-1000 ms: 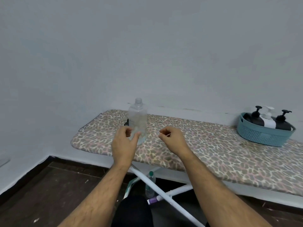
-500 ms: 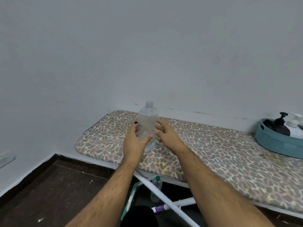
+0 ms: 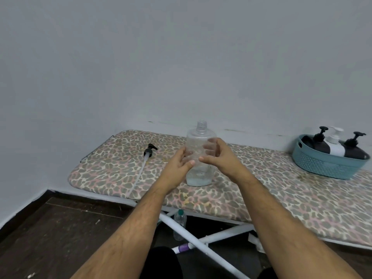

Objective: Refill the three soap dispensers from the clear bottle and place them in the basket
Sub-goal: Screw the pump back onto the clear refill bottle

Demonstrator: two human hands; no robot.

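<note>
I see the clear bottle (image 3: 199, 158) upright at centre on the leopard-print ironing board (image 3: 261, 190), cap off, a little liquid at the bottom. My left hand (image 3: 177, 168) wraps its fingers round the bottle from 9 o'clock; right hand (image 3: 219, 158) grips it from 3 o'clock, fingers curled on the far side, thumbs nearly meeting in front. Pump head w/ tube (image 3: 145, 158) lies flat on the board at 9 o'clock, apart from the bottle. At 3 o'clock, far end, teal basket (image 3: 322, 168) holds 3 dispensers (image 3: 335, 147): black, white, black.
</note>
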